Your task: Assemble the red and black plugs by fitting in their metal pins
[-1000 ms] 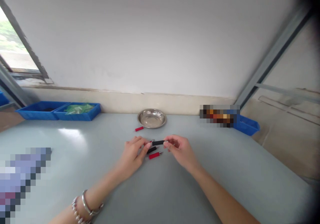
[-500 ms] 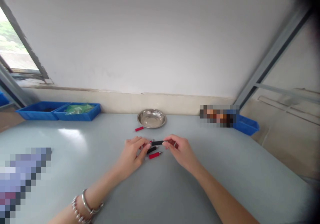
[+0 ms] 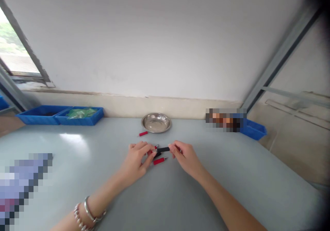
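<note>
My left hand [image 3: 141,157] pinches the silvery left end of a short black pen-like piece [image 3: 163,149] between thumb and fingertips. At its other end, my right hand [image 3: 182,153] has thumb and forefinger closed on the black tip. The piece is held nearly level, a little above the table. Just below it lies a second black piece [image 3: 157,155], partly hidden by the left fingers. Nearer to me rests a red pen-like piece [image 3: 158,161] with a silvery tip pointing right. Behind the left fingertips another red piece [image 3: 156,147] shows only in part.
A round steel dish [image 3: 156,123] stands by the wall, with a red piece [image 3: 143,133] in front of it. Two blue trays [image 3: 79,121] sit back left, one with green plastic bags [image 3: 81,113]. At back right is another blue tray [image 3: 252,129]. A blurred-out item [image 3: 23,182] lies left.
The right fingers have shifted slightly on the black piece and now cover its right end, where a silvery tip showed before. The left hand has barely moved.
</note>
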The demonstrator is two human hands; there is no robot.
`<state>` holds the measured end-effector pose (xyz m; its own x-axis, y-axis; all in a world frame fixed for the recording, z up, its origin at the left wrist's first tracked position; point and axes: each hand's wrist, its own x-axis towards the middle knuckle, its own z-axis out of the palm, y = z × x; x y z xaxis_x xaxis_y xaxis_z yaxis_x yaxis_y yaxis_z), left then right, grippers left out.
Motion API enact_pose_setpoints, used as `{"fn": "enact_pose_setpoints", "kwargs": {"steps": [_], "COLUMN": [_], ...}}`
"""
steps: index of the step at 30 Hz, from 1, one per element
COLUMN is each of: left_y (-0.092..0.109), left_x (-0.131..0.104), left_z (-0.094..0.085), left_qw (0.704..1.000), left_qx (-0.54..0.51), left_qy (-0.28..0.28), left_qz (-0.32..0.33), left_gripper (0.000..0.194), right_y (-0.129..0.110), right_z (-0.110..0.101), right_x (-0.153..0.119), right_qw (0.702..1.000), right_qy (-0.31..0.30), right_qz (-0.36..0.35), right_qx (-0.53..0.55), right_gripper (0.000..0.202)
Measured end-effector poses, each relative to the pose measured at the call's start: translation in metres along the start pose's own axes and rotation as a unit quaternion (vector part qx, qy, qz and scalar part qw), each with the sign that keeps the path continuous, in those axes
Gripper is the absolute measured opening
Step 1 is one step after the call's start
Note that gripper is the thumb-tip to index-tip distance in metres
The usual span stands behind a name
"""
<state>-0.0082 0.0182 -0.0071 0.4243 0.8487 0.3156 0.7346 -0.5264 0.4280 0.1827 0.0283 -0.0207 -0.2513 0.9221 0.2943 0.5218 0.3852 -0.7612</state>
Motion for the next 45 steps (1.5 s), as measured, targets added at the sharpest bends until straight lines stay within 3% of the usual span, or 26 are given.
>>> {"fn": "enact_pose_setpoints", "kwargs": {"steps": [6, 17, 25, 37, 45], "left_y": [0.0, -0.002, -0.0023, -0.0056, -0.0026], "left_x": [-0.0009, 0.001, 0.0011, 0.0012, 0.0019], "left_z": [0.003, 0.0018, 0.0018, 0.0053, 0.0004], "left_qw": [1.0, 1.0, 1.0, 0.999, 0.99], "left_qx": [0.016, 0.025, 0.018, -0.031, -0.13], "left_qy": [-0.013, 0.005, 0.019, -0.009, -0.034], "left_qz": [0.015, -0.014, -0.005, -0.015, -0.047], "left_gripper": [0.023, 0.029, 0.03, 0.036, 0.041], "right_y": [0.0012, -0.0057, -0.002, -0.0012, 0.0011], "right_z": [0.0007, -0.0046, -0.004, -0.0043, -0.0042], "right_x": [-0.0001, -0.0032, -0.0017, -0.0006, -0.0003], "right_qw": [1.0, 0.997, 0.997, 0.994, 0.992], "right_qy": [0.0, -0.044, -0.054, -0.022, 0.023], "right_qz": [0.019, -0.044, -0.049, -0.098, -0.123], "right_qx": [0.002, -0.039, -0.024, -0.047, -0.031], "right_gripper": [0.038, 0.025, 0.03, 0.029, 0.027]}}
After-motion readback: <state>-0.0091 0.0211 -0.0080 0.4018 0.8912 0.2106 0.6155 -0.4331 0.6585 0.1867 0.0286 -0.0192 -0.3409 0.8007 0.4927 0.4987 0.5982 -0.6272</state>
